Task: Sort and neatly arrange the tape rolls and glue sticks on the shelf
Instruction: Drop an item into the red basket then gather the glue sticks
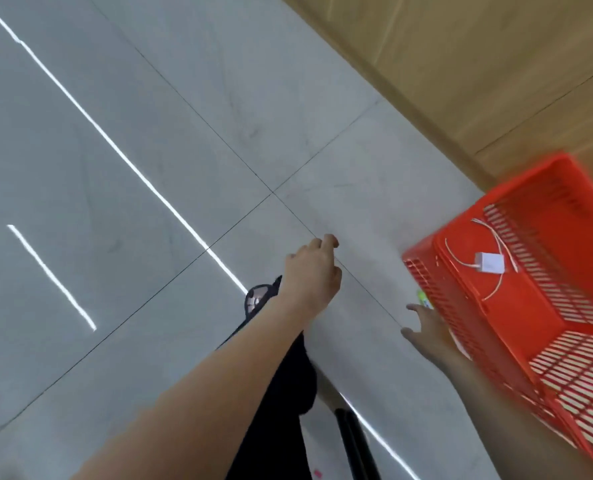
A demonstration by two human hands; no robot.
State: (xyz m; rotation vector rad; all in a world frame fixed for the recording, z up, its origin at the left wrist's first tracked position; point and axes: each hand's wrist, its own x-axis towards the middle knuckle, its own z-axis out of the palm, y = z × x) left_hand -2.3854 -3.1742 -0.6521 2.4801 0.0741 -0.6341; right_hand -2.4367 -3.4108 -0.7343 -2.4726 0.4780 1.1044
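floor [149,133]: large pale grey tiles, marble-like veining, glossy, mirroring ceiling light strips; thin dark grout lines. wall panel [478,64]: wood-look, light tan grain, matt to satin. basket [516,306]: orange-red plastic, smooth, slotted sides, slight sheen. charger [490,263] inside it: white smooth plastic, with thin white cable.

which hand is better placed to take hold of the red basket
The right hand: its straight fingers already lie against the red basket at its near wall. The left hand hangs apart over the floor tiles, loosely curled.
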